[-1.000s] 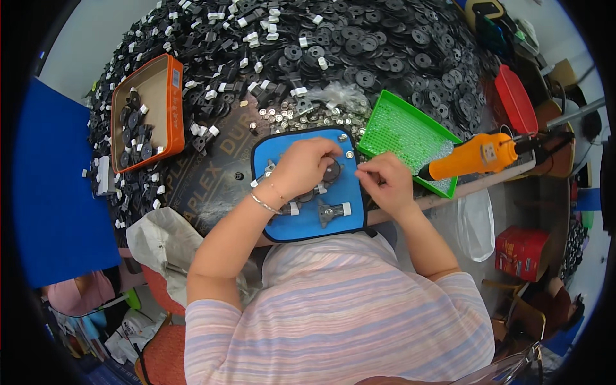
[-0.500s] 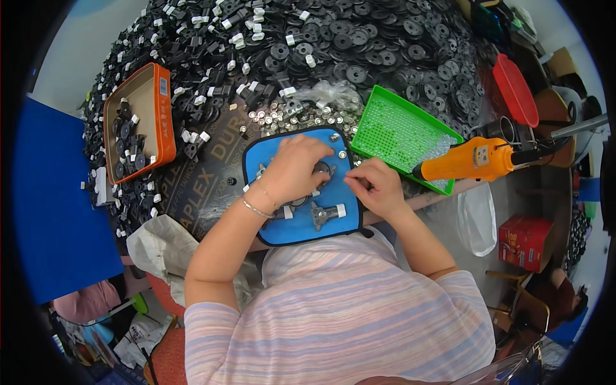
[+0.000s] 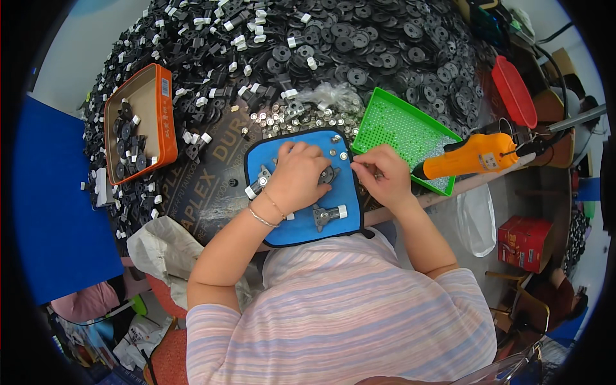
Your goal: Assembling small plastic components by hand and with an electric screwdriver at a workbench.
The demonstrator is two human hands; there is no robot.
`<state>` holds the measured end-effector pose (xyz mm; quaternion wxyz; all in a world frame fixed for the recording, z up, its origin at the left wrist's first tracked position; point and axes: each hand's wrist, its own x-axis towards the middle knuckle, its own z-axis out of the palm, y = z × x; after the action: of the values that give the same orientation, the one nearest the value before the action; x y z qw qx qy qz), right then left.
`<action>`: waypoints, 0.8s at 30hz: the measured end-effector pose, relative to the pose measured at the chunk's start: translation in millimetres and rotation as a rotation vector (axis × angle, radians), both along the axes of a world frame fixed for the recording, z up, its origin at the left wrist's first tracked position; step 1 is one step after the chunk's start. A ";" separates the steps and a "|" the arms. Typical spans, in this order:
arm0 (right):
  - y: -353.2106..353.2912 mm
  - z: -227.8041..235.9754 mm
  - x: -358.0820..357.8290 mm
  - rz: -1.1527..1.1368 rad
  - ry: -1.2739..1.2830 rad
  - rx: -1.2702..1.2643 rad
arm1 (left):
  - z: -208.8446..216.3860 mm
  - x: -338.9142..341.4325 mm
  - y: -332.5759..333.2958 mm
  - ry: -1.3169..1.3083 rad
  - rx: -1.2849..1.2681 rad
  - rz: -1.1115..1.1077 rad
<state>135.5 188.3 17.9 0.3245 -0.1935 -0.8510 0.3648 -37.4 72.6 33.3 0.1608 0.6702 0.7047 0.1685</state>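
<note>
A blue mat (image 3: 351, 197) with black edging lies in front of me. My left hand (image 3: 296, 173) is closed over black parts on it, thumb and fingers around a black disc (image 3: 329, 174); the palm hides the rest. My right hand (image 3: 386, 177) pinches at the mat's right edge, and whatever is between the fingertips is too small to make out. A black part with a white cap (image 3: 330, 216) lies below my left hand. Another black white-capped part (image 3: 258, 182) lies to its left. A few small metal pieces (image 3: 344, 156) rest near the mat's upper right corner.
Behind the mat are loose metal pieces (image 3: 276, 120) and a large heap of black discs (image 3: 385, 58) and white-tipped parts. An orange tray (image 3: 168, 128) stands left. At right are a green basket (image 3: 378, 106), an orange power screwdriver (image 3: 471, 157) and a red tray (image 3: 515, 93).
My right hand has risen slightly, toward the mat's edge. My left hand has shifted a little, uncovering more of the left white-capped part. The screwdriver has moved slightly.
</note>
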 end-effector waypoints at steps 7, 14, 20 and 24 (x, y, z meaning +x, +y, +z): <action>10.5 9.8 -9.1 -0.075 0.070 0.055 | -4.4 0.6 1.3 0.003 -0.005 -0.010; 18.9 23.7 -30.7 -0.208 0.013 0.057 | -5.4 4.5 1.0 0.009 0.017 0.014; 38.3 14.9 -48.2 -0.302 -0.155 0.109 | -10.2 -1.1 -0.8 -0.066 -0.003 0.030; 59.9 7.8 -73.1 -0.437 -0.382 0.321 | -7.8 4.6 -0.4 -0.040 -0.036 0.017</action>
<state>62.4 248.1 25.7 0.2559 -0.3830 -0.8814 0.1049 -32.9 72.1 25.4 0.1856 0.6575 0.7100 0.1705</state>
